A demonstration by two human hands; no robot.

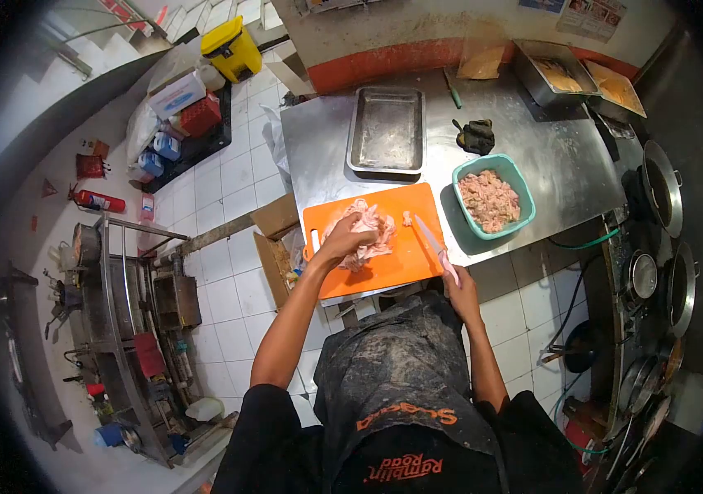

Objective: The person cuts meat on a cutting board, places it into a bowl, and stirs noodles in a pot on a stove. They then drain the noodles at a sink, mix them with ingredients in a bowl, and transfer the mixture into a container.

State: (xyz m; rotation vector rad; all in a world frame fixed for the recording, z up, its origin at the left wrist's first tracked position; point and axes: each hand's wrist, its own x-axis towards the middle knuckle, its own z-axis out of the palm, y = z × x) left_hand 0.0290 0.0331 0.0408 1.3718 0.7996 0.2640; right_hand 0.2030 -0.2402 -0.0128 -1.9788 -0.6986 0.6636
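Note:
My left hand point(350, 240) is on a pile of pale pink raw meat point(378, 230), its fingers curled around some of it. The pile lies on an orange cutting board point(413, 267) at the near edge of the steel table. In my right hand point(461, 290) is a kitchen knife point(436, 245) with a pink handle. Its blade points away from me over the board's right side. A small scrap of meat point(407, 218) lies just left of the blade, apart from the pile. Right of the board stands a turquoise tub point(518, 169) holding chopped raw meat point(490, 200).
A metal tray point(386, 169) lies behind the board on the steel table point(565, 181). Near the tub are a dark cloth point(475, 137) and a green-handled tool point(454, 92). A deep steel pan point(553, 78) stands at the back right. Woks point(661, 193) line the right side.

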